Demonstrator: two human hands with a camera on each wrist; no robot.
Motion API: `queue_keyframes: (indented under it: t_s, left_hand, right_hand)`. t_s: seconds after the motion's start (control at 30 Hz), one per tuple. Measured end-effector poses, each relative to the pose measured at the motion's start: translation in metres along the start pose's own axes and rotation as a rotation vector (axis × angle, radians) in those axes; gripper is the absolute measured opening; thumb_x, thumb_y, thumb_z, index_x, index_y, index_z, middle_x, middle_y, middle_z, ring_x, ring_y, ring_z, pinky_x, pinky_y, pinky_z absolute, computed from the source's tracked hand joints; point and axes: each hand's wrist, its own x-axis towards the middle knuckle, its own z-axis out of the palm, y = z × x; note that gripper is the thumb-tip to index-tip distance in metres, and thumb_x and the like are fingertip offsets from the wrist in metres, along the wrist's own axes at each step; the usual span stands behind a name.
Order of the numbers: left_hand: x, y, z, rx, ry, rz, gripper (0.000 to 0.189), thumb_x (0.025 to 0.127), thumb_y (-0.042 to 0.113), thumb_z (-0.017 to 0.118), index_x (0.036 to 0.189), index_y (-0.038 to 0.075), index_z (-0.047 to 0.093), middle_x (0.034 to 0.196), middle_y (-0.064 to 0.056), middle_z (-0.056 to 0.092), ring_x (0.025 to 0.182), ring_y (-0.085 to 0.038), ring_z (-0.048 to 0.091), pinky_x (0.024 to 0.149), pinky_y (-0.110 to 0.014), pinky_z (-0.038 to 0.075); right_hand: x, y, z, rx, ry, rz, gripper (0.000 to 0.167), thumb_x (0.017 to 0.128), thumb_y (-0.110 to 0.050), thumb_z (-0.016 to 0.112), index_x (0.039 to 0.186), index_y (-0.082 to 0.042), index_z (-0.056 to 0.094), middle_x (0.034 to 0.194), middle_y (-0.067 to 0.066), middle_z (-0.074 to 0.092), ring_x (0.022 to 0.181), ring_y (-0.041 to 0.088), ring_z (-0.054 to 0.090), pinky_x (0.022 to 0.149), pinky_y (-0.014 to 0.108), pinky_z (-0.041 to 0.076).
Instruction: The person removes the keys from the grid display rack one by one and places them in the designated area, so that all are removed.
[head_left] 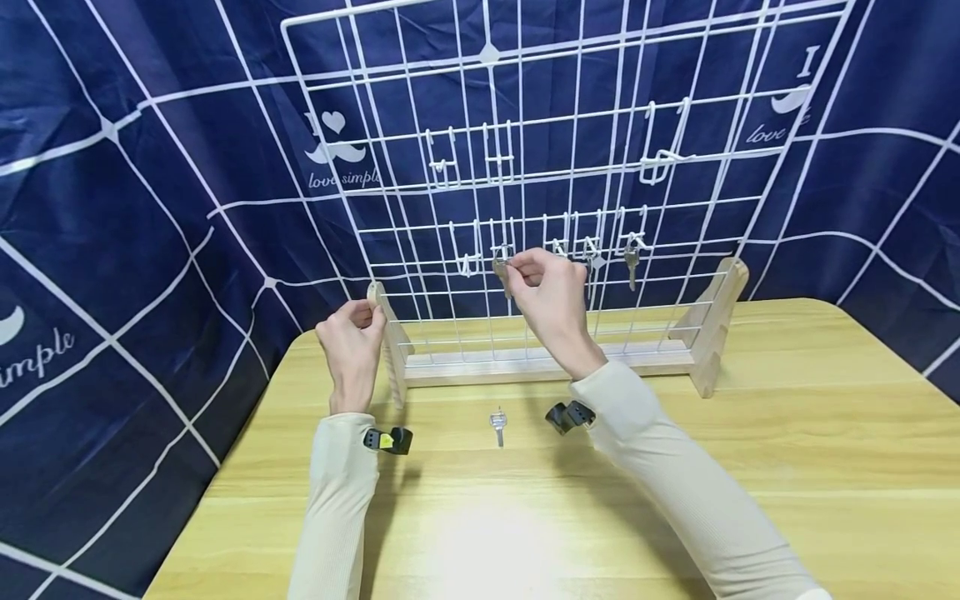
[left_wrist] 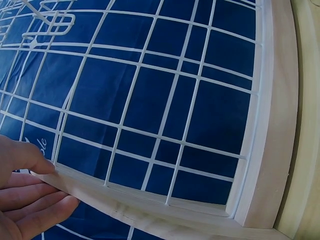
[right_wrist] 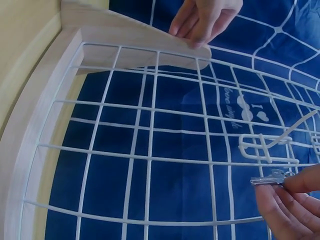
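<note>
My right hand (head_left: 553,302) pinches a small metal key (right_wrist: 270,179) between thumb and fingers, in front of a lower-row hook on the white wire rack (head_left: 525,175). Whether the key's ring is on that hook, I cannot tell. My left hand (head_left: 351,348) grips the upper end of the left wooden support (left_wrist: 125,207) of the rack's stand, thumb on one face and fingers on the other. Another key (head_left: 498,427) lies on the table in front of the stand. Farther right, one key (head_left: 632,265) hangs from a hook, and a second key (head_left: 590,268) hangs partly behind my right hand.
Several white hooks are on the grid, among them a left upper hook (head_left: 442,171), a lower-left hook (head_left: 467,263) and a larger right hook (head_left: 662,162). The stand's right wooden support (head_left: 718,329) rests on the wood-grain table (head_left: 810,433). Dark blue patterned cloth (head_left: 150,333) surrounds the table.
</note>
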Motion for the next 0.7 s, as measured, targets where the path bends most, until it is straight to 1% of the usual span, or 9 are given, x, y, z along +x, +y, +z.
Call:
queue_keyframes:
  t_s: [0.27,0.37,0.5,0.6,0.7]
  left_hand:
    - [0.0,0.0,0.0,-0.008,0.002,-0.001,0.017,0.094,-0.002,0.071,0.101,-0.015,0.078,0.093,-0.026,0.079,0.084,-0.039,0.08,0.081,-0.051,0.062]
    - [-0.001,0.0,0.0,-0.003,0.006,0.004,0.016,0.093,-0.002,0.071,0.1,-0.015,0.078,0.092,-0.026,0.079,0.084,-0.039,0.08,0.08,-0.049,0.062]
    - [-0.001,-0.001,-0.001,0.001,0.005,0.012,0.016,0.093,-0.001,0.072,0.099,-0.015,0.078,0.091,-0.026,0.079,0.083,-0.038,0.08,0.079,-0.043,0.06]
    - [-0.001,-0.001,0.0,-0.004,0.008,0.009,0.016,0.093,-0.001,0.071,0.099,-0.014,0.078,0.091,-0.026,0.079,0.083,-0.038,0.08,0.078,-0.037,0.06]
    - [-0.002,0.0,0.0,-0.01,0.01,0.009,0.016,0.094,-0.002,0.07,0.099,-0.015,0.078,0.092,-0.027,0.079,0.083,-0.04,0.08,0.079,-0.04,0.061]
  right_hand:
    - [-0.004,-0.003,-0.005,0.022,0.011,-0.003,0.009,0.096,0.004,0.074,0.1,0.01,0.078,0.091,0.022,0.079,0.079,0.037,0.079,0.078,0.047,0.063]
    - [-0.006,-0.004,-0.007,0.039,0.012,-0.012,0.009,0.097,0.003,0.074,0.1,0.01,0.078,0.091,0.021,0.079,0.078,0.036,0.079,0.077,0.038,0.063]
    - [-0.009,-0.006,-0.01,0.054,0.018,-0.02,0.009,0.097,0.003,0.076,0.101,0.01,0.078,0.093,0.021,0.08,0.079,0.036,0.078,0.075,0.024,0.059]
    - [-0.011,-0.007,-0.011,0.058,0.02,-0.03,0.009,0.097,0.003,0.076,0.103,0.01,0.078,0.094,0.021,0.08,0.08,0.037,0.078,0.076,0.021,0.058]
    - [-0.013,-0.008,-0.013,0.059,0.02,-0.036,0.01,0.096,0.003,0.076,0.103,0.01,0.078,0.094,0.022,0.08,0.08,0.036,0.079,0.076,0.021,0.058]
